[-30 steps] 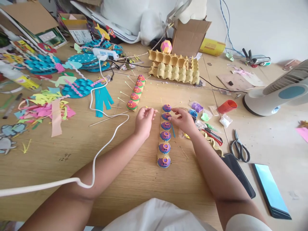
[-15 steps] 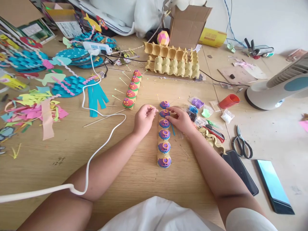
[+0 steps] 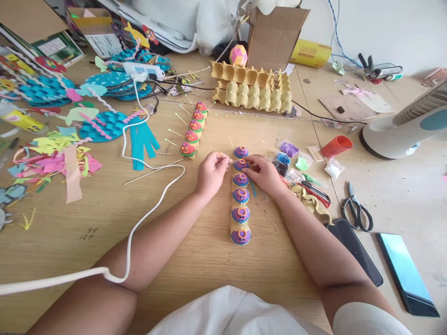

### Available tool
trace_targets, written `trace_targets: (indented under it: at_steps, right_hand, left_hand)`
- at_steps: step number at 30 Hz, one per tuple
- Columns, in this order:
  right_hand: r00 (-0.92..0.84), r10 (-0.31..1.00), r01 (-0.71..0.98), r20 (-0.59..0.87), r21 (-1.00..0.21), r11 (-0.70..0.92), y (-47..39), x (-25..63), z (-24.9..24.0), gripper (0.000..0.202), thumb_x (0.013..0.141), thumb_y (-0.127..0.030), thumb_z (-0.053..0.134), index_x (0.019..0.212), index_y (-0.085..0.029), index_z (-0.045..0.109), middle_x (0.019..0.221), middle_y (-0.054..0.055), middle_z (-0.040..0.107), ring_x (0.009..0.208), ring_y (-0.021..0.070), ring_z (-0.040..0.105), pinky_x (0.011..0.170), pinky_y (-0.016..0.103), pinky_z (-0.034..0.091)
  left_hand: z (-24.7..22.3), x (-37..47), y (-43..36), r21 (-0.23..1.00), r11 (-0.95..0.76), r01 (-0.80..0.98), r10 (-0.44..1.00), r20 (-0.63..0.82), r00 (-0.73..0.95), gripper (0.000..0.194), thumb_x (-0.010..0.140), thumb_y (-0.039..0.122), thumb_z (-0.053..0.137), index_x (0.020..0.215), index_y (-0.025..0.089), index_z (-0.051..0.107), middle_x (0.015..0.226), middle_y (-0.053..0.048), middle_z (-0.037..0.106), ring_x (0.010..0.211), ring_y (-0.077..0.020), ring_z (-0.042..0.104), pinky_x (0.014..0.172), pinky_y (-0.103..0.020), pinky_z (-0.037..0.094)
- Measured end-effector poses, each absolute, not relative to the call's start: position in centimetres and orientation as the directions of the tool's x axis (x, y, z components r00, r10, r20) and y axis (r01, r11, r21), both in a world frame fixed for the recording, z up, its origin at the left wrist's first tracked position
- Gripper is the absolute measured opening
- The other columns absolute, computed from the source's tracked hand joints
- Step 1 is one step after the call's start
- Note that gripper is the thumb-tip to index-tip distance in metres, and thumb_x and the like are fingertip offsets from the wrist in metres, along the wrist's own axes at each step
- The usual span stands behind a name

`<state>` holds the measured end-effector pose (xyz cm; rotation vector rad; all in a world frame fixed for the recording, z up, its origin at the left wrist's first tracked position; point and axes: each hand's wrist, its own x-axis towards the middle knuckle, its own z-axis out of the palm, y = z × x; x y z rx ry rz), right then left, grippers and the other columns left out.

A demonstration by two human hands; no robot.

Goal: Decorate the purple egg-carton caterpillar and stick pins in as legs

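A strip of egg carton (image 3: 236, 187) with purple-and-blue clay-covered bumps, orange rings and small faces lies lengthwise in front of me. My left hand (image 3: 212, 173) is closed in a pinch at its left side, near the second bump from the far end. Between the fingertips is a thin stick (image 3: 230, 160), its tip pointing at that bump. From the right side my right hand (image 3: 264, 175) grips the strip, thumb and fingers on the same bump. Another thin stick (image 3: 231, 142) stands out by the farthest bump. Several loose sticks (image 3: 268, 217) lie to the right.
A red-and-green bumpy strip (image 3: 193, 130) with thin sticks lies beyond my left hand. Egg cartons (image 3: 258, 97) sit at the back. To the right are clay packets (image 3: 289, 149), a red cutter (image 3: 316, 194), scissors (image 3: 355, 211) and phones (image 3: 408, 272). A white cable (image 3: 153, 207) crosses my left arm.
The whole view has shifted slightly. Both hands keep nearly the same place at the purple strip, and the left still pinches the thin stick.
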<state>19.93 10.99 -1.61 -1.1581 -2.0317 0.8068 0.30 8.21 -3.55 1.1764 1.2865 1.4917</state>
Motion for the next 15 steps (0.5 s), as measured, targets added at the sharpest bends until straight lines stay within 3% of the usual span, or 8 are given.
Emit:
trace_targets:
  at_steps: [15]
  right_hand:
    - [-0.378, 0.894, 0.501, 0.239, -0.76, 0.415, 11.1, 19.9, -1.9, 0.033, 0.087, -0.03, 0.074, 0.118, -0.02, 0.074, 0.111, 0.009, 0.073, 0.093, 0.0228, 0.069, 0.084, 0.037, 0.056]
  left_hand:
    - [-4.6, 0.0, 8.6, 0.973, -0.201, 0.116, 0.954, 0.221, -0.203, 0.005, 0.091, 0.026, 0.064, 0.09, 0.021, 0.063, 0.091, -0.003, 0.076, 0.088, -0.0168, 0.074, 0.082, -0.029, 0.057]
